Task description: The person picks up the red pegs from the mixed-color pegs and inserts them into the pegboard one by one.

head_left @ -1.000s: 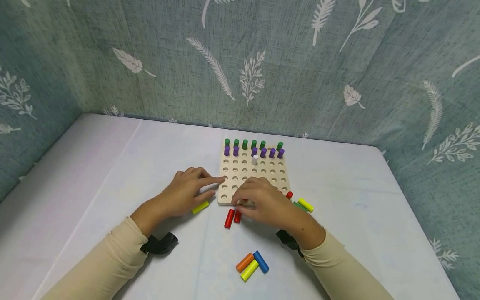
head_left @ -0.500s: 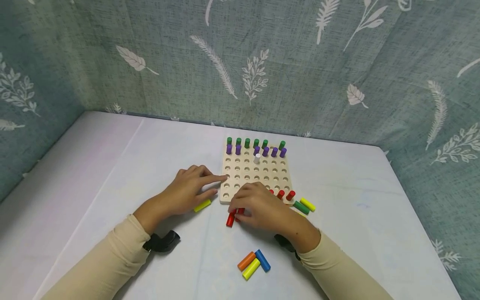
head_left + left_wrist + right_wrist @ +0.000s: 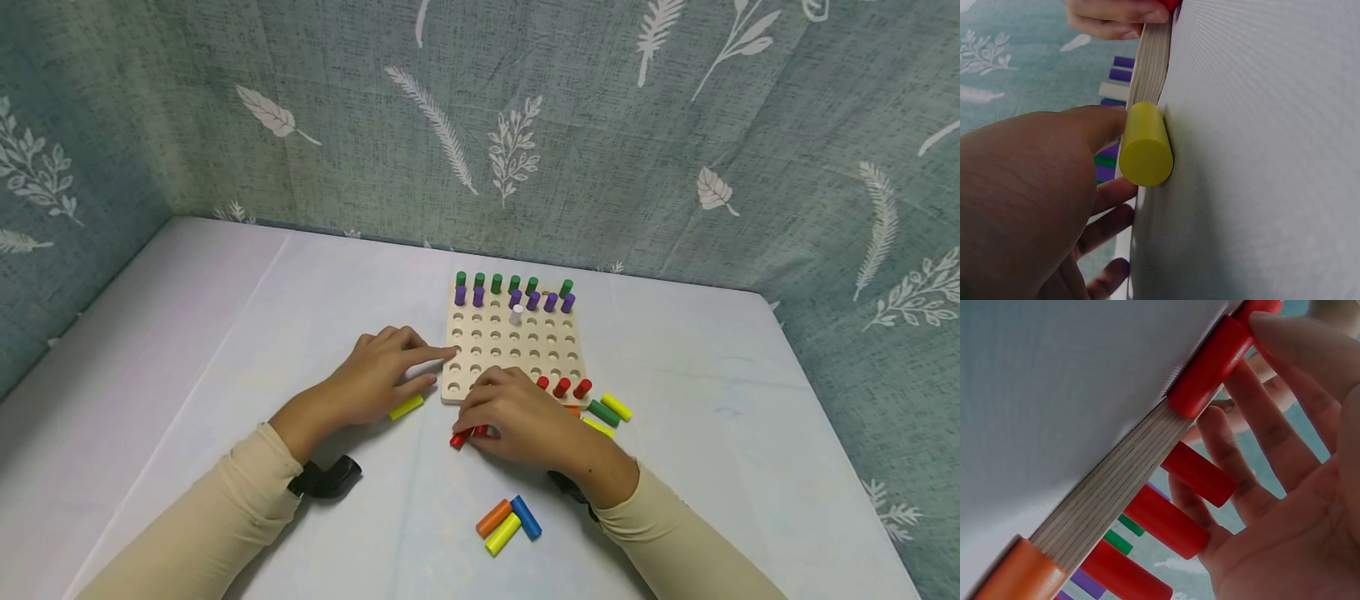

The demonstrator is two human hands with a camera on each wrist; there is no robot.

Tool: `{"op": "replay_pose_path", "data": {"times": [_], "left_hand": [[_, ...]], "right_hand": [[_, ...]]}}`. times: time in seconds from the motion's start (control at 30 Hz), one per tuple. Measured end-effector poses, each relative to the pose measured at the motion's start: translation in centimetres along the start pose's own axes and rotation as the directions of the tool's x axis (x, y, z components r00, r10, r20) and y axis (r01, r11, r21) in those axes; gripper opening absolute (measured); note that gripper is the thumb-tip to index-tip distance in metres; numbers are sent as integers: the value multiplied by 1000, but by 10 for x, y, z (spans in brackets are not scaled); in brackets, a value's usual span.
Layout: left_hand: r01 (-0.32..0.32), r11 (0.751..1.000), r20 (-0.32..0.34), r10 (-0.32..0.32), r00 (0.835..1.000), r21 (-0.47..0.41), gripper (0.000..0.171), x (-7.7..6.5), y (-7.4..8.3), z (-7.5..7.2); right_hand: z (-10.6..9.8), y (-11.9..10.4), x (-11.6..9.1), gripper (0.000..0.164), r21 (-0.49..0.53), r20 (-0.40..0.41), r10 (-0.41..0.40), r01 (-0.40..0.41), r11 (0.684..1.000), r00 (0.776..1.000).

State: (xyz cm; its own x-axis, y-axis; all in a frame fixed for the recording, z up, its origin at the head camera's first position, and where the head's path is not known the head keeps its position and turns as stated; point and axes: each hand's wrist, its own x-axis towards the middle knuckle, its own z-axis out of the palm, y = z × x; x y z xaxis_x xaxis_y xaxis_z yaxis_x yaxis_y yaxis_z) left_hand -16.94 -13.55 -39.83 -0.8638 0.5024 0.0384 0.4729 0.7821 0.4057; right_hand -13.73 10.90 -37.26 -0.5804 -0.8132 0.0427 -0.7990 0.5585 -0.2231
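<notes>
My right hand pinches a red peg between thumb and fingertips, just in front of the wooden peg board. A second red peg lies under that hand, beside the board's edge in the right wrist view. With its index finger straight, my left hand touches the board's left side. A yellow peg lies below the left thumb. Red pegs stand in the board's near row at the right. Green pegs, purple pegs and one white peg stand toward the back.
Near the front lie an orange peg, a yellow peg and a blue peg. Right of the board are a green peg and another yellow peg. A patterned cloth hangs behind the white table.
My right hand has drawn back from the board's near row to the loose red pegs, uncovering standing red ones. The pinched red peg has turned slightly. My left hand stays at the board.
</notes>
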Motion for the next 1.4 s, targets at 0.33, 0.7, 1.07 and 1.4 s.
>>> {"op": "replay_pose_path", "data": {"times": [0.33, 0.7, 1.07, 1.4], "left_hand": [[6, 1000, -5, -6, 1000, -2, 47, 1, -1, 1], [15, 1000, 0, -15, 1000, 3, 46, 0, -1, 2], [15, 1000, 0, -15, 1000, 1, 48, -1, 0, 2], [20, 1000, -3, -20, 1000, -2, 48, 0, 1, 3]], "right_hand": [[1, -2, 3, 18, -55, 31, 37, -35, 998, 999], [0, -1, 3, 20, -22, -59, -22, 20, 1000, 998], [-2, 1, 1, 29, -3, -189, 56, -58, 998, 980], [-2, 4, -1, 40, 22, -313, 72, -68, 997, 947]]}}
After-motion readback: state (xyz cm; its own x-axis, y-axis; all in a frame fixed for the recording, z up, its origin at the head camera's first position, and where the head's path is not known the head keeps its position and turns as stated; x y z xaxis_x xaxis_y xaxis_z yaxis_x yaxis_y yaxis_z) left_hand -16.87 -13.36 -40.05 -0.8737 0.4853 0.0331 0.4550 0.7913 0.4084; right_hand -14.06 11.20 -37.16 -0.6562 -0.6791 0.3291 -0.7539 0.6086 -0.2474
